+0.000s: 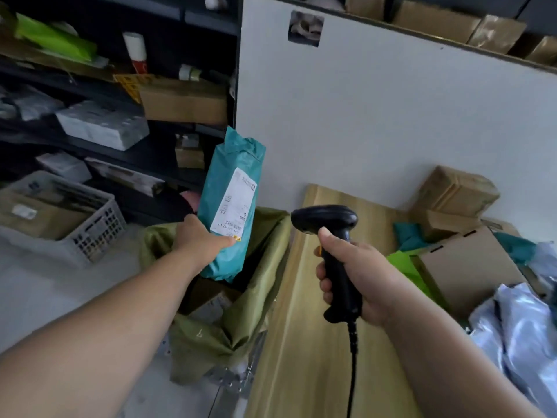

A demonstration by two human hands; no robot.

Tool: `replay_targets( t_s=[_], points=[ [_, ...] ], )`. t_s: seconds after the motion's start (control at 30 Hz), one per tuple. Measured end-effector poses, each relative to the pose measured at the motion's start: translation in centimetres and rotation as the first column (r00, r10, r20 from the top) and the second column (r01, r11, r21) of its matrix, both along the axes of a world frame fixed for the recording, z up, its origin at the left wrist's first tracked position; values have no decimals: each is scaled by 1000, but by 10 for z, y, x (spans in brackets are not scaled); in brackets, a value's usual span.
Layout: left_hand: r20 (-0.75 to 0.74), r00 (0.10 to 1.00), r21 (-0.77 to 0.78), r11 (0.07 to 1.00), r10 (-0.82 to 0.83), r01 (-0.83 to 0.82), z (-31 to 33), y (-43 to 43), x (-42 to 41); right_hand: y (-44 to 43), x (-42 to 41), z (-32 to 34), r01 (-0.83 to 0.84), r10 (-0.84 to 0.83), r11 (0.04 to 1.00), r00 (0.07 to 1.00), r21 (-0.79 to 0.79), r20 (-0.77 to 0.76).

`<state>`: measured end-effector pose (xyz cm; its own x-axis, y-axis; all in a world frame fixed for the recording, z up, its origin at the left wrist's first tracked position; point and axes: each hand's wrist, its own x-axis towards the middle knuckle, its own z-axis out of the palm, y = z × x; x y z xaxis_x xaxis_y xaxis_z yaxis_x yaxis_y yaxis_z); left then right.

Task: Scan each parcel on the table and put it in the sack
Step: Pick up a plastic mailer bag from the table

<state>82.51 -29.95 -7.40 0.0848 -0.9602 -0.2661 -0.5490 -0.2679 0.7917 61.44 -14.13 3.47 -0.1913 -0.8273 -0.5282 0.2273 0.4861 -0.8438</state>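
My left hand (199, 241) grips a teal mailer parcel (223, 188) by its lower part and holds it upright above the open olive-green sack (241, 315). The parcel's white shipping label (233, 203) faces right. My right hand (358, 276) grips the handle of a black corded barcode scanner (327, 223) over the wooden table (313, 342), its head pointing left toward the label. Inside the sack a cardboard box (211, 300) shows. More parcels lie at the table's right: cardboard boxes (464, 267), teal and green mailers (407, 236), silvery bags (518, 330).
Dark shelving (168, 158) at the left carries boxes and wrapped packets. A grey plastic crate (72, 218) with cartons stands on the floor at the left. A white wall panel (376, 116) rises behind the table. The scanner's cable (351, 375) hangs down across the table's near part.
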Motion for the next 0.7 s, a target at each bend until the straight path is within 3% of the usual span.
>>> replay_targets(
  t_s=[0.1, 0.33, 0.47, 0.6, 0.7],
  points=[
    [0, 999, 62, 997, -46, 46, -35, -14, 2, -16, 5, -24, 21, -21, 999, 1000, 38, 8],
    [250, 946, 307, 943, -207, 125, -98, -10, 1, -30, 7, -70, 47, -46, 991, 999, 124, -9],
    [241, 932, 414, 897, -270, 153, -124, -5, 7, -28, 5, -87, 61, -56, 985, 998, 160, -35],
    [227, 919, 455, 870, -321, 192, -131, -5, 8, -21, 4, -94, 67, -61, 983, 997, 172, -37],
    [285, 884, 394, 886, -370, 244, -120, -4, 4, -13, 3, -91, 76, -70, 980, 997, 183, -37]
  ],
)
